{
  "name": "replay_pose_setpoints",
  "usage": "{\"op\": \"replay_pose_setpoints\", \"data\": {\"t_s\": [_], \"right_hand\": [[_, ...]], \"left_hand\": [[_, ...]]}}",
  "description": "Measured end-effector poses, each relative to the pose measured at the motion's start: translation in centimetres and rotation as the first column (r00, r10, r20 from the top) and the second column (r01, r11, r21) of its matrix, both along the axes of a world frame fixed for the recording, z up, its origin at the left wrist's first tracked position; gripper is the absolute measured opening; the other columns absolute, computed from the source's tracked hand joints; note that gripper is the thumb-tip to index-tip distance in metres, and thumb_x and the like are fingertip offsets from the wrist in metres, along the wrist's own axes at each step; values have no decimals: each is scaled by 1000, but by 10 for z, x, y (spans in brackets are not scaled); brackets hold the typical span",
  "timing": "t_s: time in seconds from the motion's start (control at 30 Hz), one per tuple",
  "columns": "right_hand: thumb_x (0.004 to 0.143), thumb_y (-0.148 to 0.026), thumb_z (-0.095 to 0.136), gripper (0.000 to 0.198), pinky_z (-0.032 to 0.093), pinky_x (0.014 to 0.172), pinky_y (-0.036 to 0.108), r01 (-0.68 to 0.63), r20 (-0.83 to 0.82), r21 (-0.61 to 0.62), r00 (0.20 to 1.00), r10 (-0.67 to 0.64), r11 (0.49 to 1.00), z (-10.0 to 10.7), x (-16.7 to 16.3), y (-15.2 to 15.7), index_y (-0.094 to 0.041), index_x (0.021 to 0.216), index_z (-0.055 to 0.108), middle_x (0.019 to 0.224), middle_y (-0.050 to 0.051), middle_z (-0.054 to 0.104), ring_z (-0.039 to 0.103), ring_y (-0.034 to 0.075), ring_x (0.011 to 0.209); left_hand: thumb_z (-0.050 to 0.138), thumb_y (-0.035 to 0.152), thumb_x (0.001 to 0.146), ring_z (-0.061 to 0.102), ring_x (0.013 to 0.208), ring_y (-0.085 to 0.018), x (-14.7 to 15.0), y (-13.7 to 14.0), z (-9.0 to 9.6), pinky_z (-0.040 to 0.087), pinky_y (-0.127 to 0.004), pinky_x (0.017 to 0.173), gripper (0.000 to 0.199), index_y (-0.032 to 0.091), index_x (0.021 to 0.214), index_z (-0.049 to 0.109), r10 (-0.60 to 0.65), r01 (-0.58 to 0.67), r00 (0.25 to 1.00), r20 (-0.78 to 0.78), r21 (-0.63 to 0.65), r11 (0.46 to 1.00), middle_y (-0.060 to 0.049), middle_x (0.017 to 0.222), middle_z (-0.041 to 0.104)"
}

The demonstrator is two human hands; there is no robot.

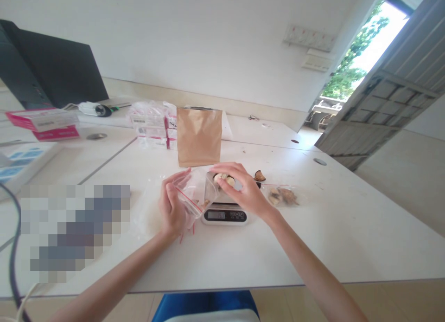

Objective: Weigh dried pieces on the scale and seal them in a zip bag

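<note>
My left hand (173, 206) holds a small clear zip bag (190, 192) with a red seal, its mouth held apart beside a digital scale (225, 214). My right hand (239, 185) grips a clear container (212, 186) on the scale, tipped toward the bag. Pale dried pieces (224, 177) show under the fingers at the container's top. A few pieces lie low in the bag. The scale's display faces me; its reading is too small to tell.
A brown paper pouch (199, 135) stands upright behind the scale. To the right lie a filled clear bag of dried pieces (283, 195) and one dark loose piece (259, 176). Stacked packets (151, 123), pink boxes (45, 123) and a dark monitor (52, 71) sit left. A blurred patch covers the near left.
</note>
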State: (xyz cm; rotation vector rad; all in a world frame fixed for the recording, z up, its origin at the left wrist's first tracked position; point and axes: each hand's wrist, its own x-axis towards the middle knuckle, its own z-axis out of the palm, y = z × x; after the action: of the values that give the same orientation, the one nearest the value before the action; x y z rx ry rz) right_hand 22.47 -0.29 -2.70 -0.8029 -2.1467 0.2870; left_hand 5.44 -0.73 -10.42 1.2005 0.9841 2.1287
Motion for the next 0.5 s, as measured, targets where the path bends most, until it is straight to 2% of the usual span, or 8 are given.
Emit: {"op": "replay_pose_setpoints", "data": {"t_s": [0.07,0.13,0.27,0.4,0.5], "right_hand": [[94,-27,45,27,39,104,40,112,-4,-17,994,-112,994,-12,8,17,-25,116,61,120,7,60,51,18,119],[93,-30,48,30,35,107,45,203,134,-20,971,-198,979,-26,14,34,-24,119,59,129,10,54,46,21,124],[90,-35,52,40,34,105,48,236,397,-37,895,-202,971,-48,13,52,-23,128,53,139,15,43,39,26,130],[92,-32,49,33,37,101,43,240,431,-54,881,-195,969,-54,8,55,-20,122,56,121,11,57,48,23,116],[91,-35,51,30,38,98,42,268,378,-72,899,-223,961,-57,10,58,-18,114,59,111,10,60,53,22,107]], "left_hand": [[36,50,93,66,99,-23,1,-1,2,47,-42,91,41,17,99,61,-12,12,999,36,-11,1000,-10,105,69],[37,52,92,66,99,-23,2,-1,4,48,-42,91,42,18,98,61,-31,33,997,72,-24,999,-10,105,69],[39,54,90,68,95,-24,2,-4,12,49,-43,89,42,19,96,61,-50,57,991,128,-53,997,-10,104,70],[42,55,88,70,88,-25,-2,-7,21,51,-44,84,42,19,99,61,-55,96,962,267,-143,985,-11,104,71],[45,53,87,70,87,-26,-3,-10,24,52,-46,82,40,20,104,60,-113,219,913,392,-238,946,-12,111,69]]}}
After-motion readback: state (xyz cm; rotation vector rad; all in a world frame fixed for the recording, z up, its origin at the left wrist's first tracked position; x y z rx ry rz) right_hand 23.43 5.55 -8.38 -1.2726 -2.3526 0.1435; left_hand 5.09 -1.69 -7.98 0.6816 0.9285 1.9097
